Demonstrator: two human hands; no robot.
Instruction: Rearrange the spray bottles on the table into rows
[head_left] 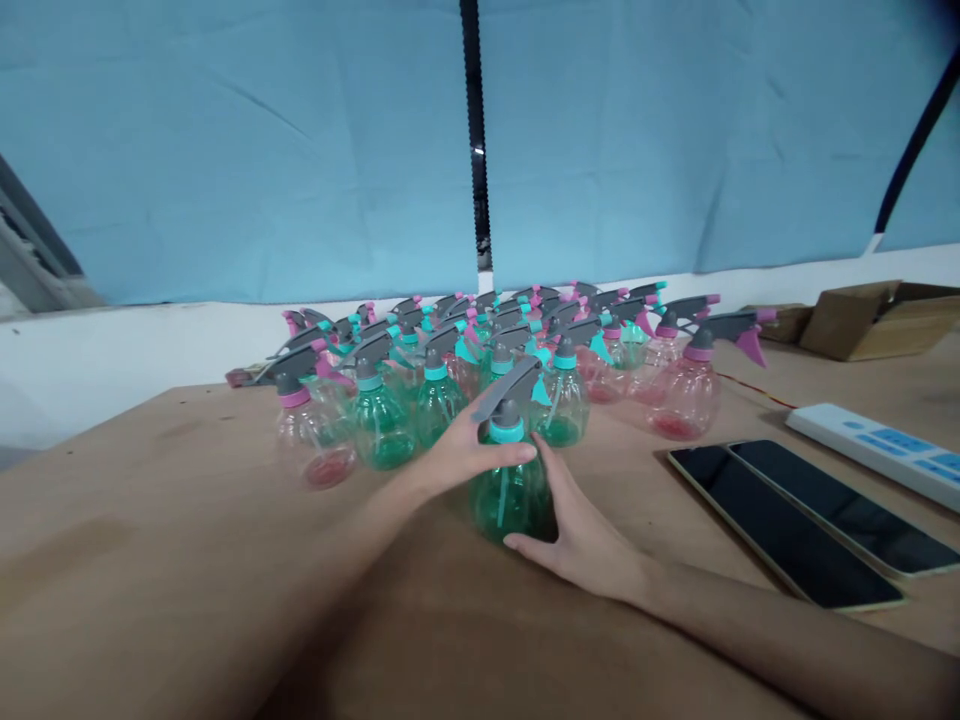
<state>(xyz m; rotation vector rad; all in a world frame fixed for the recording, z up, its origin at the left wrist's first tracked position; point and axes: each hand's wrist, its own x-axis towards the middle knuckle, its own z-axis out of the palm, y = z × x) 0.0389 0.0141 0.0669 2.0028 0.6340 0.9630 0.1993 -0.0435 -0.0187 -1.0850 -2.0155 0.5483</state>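
Observation:
Both hands are on one green spray bottle (504,495) with a teal collar and a grey spray head, upright at the front of the group. My left hand (469,445) wraps its upper part, the thumb lying across just below the collar. Around the right side and base curls my right hand (581,530), its thumb near the bottom. Behind stand several green and clear bottles, among them a teal-collared green one (384,425) and a pink-collared clear one (311,440). The fingertips behind the held bottle are hidden.
Two black-screened phones (780,520) lie on the wooden table (150,560) at the right, beside a white power strip (885,445). An open cardboard box (862,320) sits at the back right. A blue curtain (300,150) hangs behind the table.

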